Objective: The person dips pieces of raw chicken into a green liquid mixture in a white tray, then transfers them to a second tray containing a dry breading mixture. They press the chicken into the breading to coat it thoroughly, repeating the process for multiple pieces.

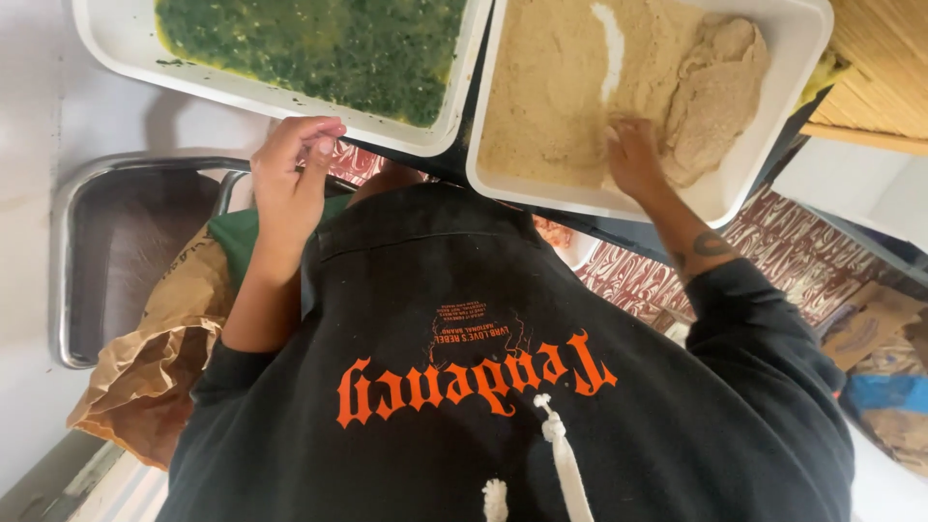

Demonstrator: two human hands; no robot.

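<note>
My right hand [633, 155] is down in a white rectangular tray [797, 58] filled with pale breadcrumbs [551, 87], fingertips pressing into the crumbs beside a flat breaded cutlet [720, 97] lying at the tray's right side. My left hand [290, 179] hovers in the air below a second white tray [116, 43] holding a green herb and egg mixture [319, 43]. Its fingers are loosely curled and hold nothing. My black sweatshirt with orange lettering fills the lower view.
A metal sink basin [116, 251] lies at the left with a crumpled brown paper bag [155, 358] beside it. A red and white patterned cloth [773, 251] covers the surface at the right. A wooden board [884, 68] sits top right.
</note>
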